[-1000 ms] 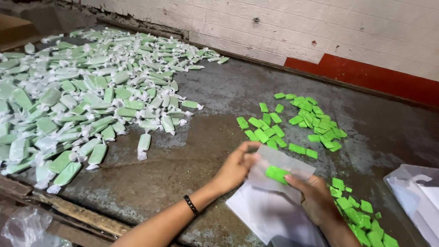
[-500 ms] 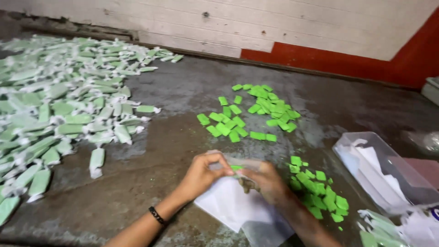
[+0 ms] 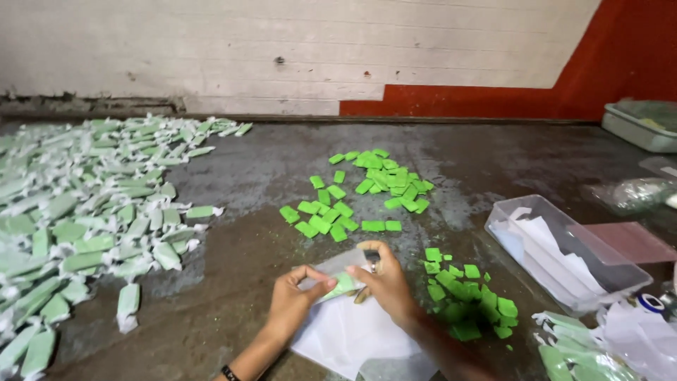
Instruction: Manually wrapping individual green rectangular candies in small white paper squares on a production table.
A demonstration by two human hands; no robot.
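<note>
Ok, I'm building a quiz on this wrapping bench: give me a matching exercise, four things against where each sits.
Things:
1. wrapped pieces
2. bare green blocks
3. clear plastic tub
4. green piece in wrapper

Places:
A. between the left hand and right hand
B. heaped at the left
C. middle of the table
D. at the right, holding white sheets

Pairs: 1-B, 2-C, 3-D, 4-A

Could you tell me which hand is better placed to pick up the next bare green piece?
Right hand: the loose green pieces lie just beside it; the left hand is farther off.
</note>
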